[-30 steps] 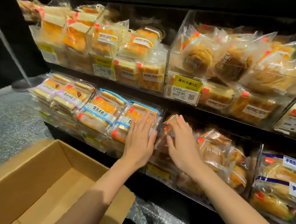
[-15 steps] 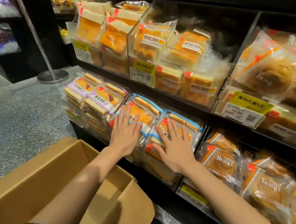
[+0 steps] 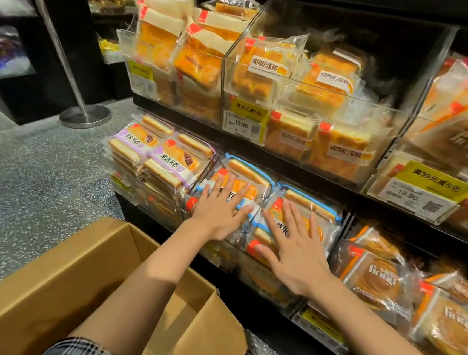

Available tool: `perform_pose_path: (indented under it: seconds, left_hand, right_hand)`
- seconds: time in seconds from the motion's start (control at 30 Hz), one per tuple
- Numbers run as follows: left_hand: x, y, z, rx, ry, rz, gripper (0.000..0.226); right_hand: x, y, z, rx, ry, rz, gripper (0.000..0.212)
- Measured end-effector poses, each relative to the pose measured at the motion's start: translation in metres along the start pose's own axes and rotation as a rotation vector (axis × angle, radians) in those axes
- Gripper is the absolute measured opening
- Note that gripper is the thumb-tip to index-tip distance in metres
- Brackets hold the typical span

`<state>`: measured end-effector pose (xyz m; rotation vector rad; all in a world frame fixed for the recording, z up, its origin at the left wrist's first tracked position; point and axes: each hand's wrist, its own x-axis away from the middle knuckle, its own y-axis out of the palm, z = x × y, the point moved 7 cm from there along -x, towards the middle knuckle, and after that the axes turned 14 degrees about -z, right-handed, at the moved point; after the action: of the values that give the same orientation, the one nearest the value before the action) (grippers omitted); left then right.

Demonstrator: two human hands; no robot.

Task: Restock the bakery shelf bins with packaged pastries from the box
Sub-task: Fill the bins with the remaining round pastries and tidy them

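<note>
In the lower shelf bin, the blue-trimmed pastry packs (image 3: 303,212) lie stacked in two columns, glossy clear wrappers over orange-yellow cake slices. The left hand (image 3: 218,210) rests flat on the left column and the right hand (image 3: 294,249) on the right one, fingers of both spread wide and straight, holding nothing. I'd say this is the patting-down step, settling the stock level. Next comes a reach back to the cardboard box (image 3: 45,282) below, whose visible inside looks bare. Purple-labelled packs (image 3: 160,156) sit just to the left, round pastries (image 3: 377,280) to the right.
</note>
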<state>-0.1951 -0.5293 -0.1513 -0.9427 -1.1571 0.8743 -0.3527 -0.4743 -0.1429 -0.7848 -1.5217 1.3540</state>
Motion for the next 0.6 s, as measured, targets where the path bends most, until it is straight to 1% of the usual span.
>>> perform_pose_path:
  seconds: [0.13,0.2,0.23,0.3,0.37,0.4,0.47,0.5,0.57,0.6]
  left_hand:
    - [0.000,-0.004,-0.001,0.015,0.015,-0.032,0.061]
    - [0.003,-0.003,-0.001,0.048,0.062,-0.010,0.061]
    - [0.006,-0.004,-0.002,0.076,0.096,0.030,0.061]
    - [0.017,-0.011,-0.010,0.154,0.148,0.170,0.061]
    - [0.029,-0.020,-0.031,0.261,0.154,0.329,0.058]
    - [0.036,-0.025,-0.045,0.327,0.144,0.400,0.056]
    - [0.049,-0.033,-0.077,0.448,0.081,0.527,0.058]
    - [0.054,-0.036,-0.094,0.490,0.029,0.583,0.060]
    - [0.061,-0.044,-0.131,0.534,-0.093,0.670,0.059]
    - [0.063,-0.048,-0.150,0.535,-0.155,0.694,0.055]
  right_hand:
    - [0.000,-0.006,-0.003,-0.034,0.001,-0.049,0.085]
    - [0.003,-0.014,-0.008,-0.054,-0.020,-0.017,0.087]
    - [0.005,-0.020,-0.012,-0.069,-0.037,0.004,0.087]
    - [0.004,-0.032,-0.022,-0.099,-0.072,0.037,0.089]
    - [-0.003,-0.047,-0.038,-0.151,-0.125,0.060,0.097]
    - [-0.008,-0.053,-0.048,-0.192,-0.157,0.063,0.094]
    - [-0.024,-0.061,-0.070,-0.264,-0.215,0.056,0.072]
    - [-0.034,-0.064,-0.081,-0.292,-0.240,0.058,0.066]
    - [-0.060,-0.071,-0.107,-0.345,-0.285,0.046,0.064]
    - [-0.075,-0.074,-0.120,-0.371,-0.303,0.035,0.064]
